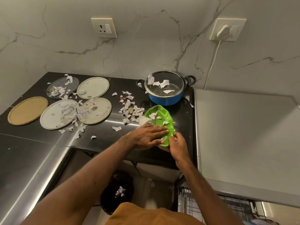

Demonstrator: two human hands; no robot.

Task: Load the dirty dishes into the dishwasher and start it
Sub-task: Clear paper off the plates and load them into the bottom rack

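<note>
Green dish (pixel 164 114): head view. It lies near the front edge of the counter (pixel 103 135), toward the right corner, just in front of the blue pot (pixel 165 98).
Left hand (pixel 146 137): fingers straight and together, laid flat across the near half of the dish.
Right hand (pixel 177 143): fingers curled onto the near rim, pinching it.
Contents: paper scraps (pixel 153 115) lie in both compartments. A white wad (pixel 143 121) sits at the left rim.
Step in hand: we judge this to be clearing the dish before racking it.
Method: we hold the rim firmly with the right hand and tip the near lip toward the bin (pixel 117 190) below the counter's front edge. We then sweep with the flat palm in one stroke.
Caution: the scraps look light. A slow sweep should keep them off the floor and out of the dishwasher rack (pixel 191 202) at lower right.
Remaining: the plates (pixel 59 116) toward the counter's left end also carry scraps, as does the pot's glass lid.
</note>
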